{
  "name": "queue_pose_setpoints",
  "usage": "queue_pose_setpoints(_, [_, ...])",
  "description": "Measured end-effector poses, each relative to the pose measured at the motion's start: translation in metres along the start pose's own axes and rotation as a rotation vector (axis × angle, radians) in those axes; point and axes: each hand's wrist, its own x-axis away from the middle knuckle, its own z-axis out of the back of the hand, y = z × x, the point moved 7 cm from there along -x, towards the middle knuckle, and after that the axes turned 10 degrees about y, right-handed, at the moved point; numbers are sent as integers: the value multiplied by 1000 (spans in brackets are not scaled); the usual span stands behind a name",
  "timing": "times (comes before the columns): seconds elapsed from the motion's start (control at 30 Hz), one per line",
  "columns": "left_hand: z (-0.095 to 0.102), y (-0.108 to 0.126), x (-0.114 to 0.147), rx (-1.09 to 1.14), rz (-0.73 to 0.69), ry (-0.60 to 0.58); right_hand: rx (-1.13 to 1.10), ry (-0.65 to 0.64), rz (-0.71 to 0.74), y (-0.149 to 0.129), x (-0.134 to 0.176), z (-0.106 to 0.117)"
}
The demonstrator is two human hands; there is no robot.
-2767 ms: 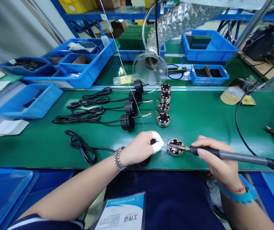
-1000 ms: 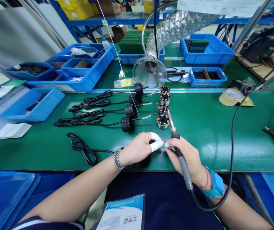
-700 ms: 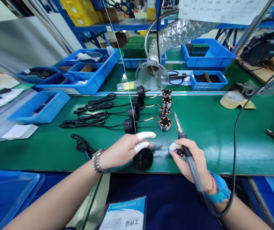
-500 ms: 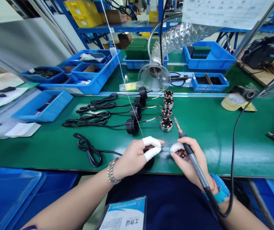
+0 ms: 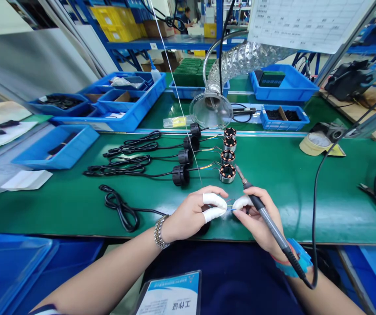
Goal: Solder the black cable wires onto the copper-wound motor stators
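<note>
My left hand (image 5: 189,212), with white finger covers on thumb and forefinger, is closed in a pinch on thin coloured wires (image 5: 230,206). These belong to a black cable (image 5: 151,210) that runs under my palm; its black cap is mostly hidden there. My right hand (image 5: 261,218) grips a soldering iron (image 5: 262,209), its tip pointing up and left, away from the wires. The covered fingertip and thumb of that hand also pinch the wire ends; the small wound motor core there is nearly hidden. A thin strand of solder wire (image 5: 181,109) hangs down toward my left hand.
Several black caps (image 5: 180,175) with coiled cables lie in rows, wired to copper-wound stators (image 5: 227,173). Behind them stand a fume extractor funnel (image 5: 211,109) and blue bins (image 5: 284,117). A tape roll (image 5: 315,143) and pliers (image 5: 368,189) lie on the right.
My left hand has moved right, closer to my right fingertips, and the visible length of wire between them is shorter. The right hand keeps the soldering iron. The view has shifted slightly.
</note>
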Motion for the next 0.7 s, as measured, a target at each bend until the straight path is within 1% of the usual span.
queue_pose_setpoints(0.1, [0, 2, 0, -44, -51, -10, 0, -17, 45, -4, 0, -2])
queue_pose_setpoints(0.33, [-4, 5, -2, -131, -128, 12, 133, -19, 256, -10, 4, 1])
queue_pose_setpoints(0.5, [-7, 8, 2, -190, -174, 79, 265, 7, 435, -20, 7, 4])
queue_pose_setpoints(0.6, [-7, 9, 5, -253, -171, 117, 277, 3, 507, -24, 9, 4])
queue_pose_setpoints(0.67, [-8, 9, 6, -288, -161, 97, 253, -8, 526, -23, 11, 4])
queue_pose_setpoints(0.7, [-9, 9, 6, -299, -155, 69, 236, -12, 529, -22, 11, 4])
